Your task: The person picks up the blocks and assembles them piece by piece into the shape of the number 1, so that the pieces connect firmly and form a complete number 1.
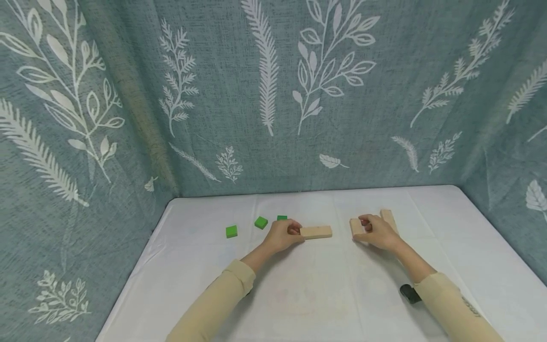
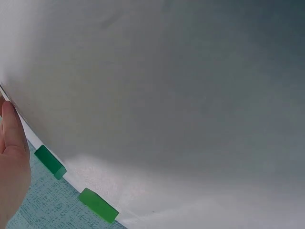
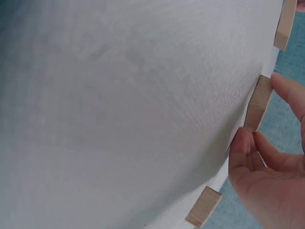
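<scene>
My left hand pinches the left end of a long pale wooden block lying flat on the white table. To the right, my right hand grips a second wooden block between thumb and fingertips. The right wrist view shows that gripped block low on the cloth, thumb and fingers at opposite ends. A third wooden block lies just behind the right hand. In the left wrist view only part of the left hand shows, and its block is out of sight there.
Three green blocks lie left of the wooden ones: a light green one, another light green one and a darker one partly behind the left hand. A black object is beside the right sleeve. Leaf-patterned curtains surround the white table.
</scene>
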### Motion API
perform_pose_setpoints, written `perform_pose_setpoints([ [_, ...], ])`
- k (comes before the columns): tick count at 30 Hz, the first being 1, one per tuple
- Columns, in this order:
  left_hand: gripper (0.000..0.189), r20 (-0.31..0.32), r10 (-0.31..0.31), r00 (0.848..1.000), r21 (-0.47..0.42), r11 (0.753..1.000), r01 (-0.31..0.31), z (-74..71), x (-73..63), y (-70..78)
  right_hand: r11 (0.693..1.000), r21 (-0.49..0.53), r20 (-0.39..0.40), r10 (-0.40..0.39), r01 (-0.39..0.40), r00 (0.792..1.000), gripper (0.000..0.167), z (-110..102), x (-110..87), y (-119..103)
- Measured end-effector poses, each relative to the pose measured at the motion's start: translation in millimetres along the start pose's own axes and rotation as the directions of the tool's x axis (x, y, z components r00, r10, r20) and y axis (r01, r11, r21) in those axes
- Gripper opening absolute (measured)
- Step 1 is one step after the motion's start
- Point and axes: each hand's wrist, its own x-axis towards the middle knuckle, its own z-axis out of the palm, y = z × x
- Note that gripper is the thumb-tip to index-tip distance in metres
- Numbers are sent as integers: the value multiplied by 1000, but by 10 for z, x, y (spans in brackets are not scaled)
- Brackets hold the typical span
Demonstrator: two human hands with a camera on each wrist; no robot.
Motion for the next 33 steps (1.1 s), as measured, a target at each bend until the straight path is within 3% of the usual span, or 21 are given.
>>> perform_pose_setpoints([
  [10, 28, 4, -14, 1000, 18, 1000, 14, -28, -104, -26, 1000, -1, 1, -9, 9, 1000, 64, -2, -3, 1],
  [18, 27, -3, 14, 1000, -26, 1000, -14, -52, -209, -15, 1000, -10, 9, -11, 11, 1000, 65, 6, -4, 6],
  [33, 28, 14, 11, 1000, -53, 999, -10, -82, -439, 40, 1000, -7, 2, -19, 19, 1000, 64, 7, -18, -2],
])
